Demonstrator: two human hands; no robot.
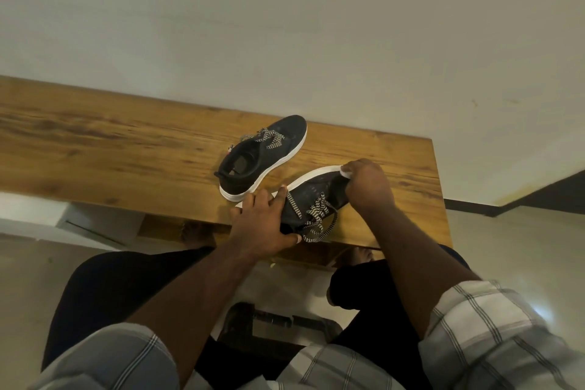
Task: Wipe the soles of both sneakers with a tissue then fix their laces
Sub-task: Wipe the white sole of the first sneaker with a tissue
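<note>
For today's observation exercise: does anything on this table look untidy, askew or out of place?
Yes. The near sneaker is tipped on its side, held by the left hand and right hand, its loose laces trailing over the table edge. The far sneaker stands upright, its laces also untied.

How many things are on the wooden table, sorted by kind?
Dark knit sneakers with white soles: 2, far one, near one gripped by left hand and right hand
White tissue pieces: 1
Total: 3

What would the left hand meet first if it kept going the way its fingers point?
Probably the white sole edge of the far sneaker; the left hand grips the near sneaker close beside it, though depth is unclear.
</note>
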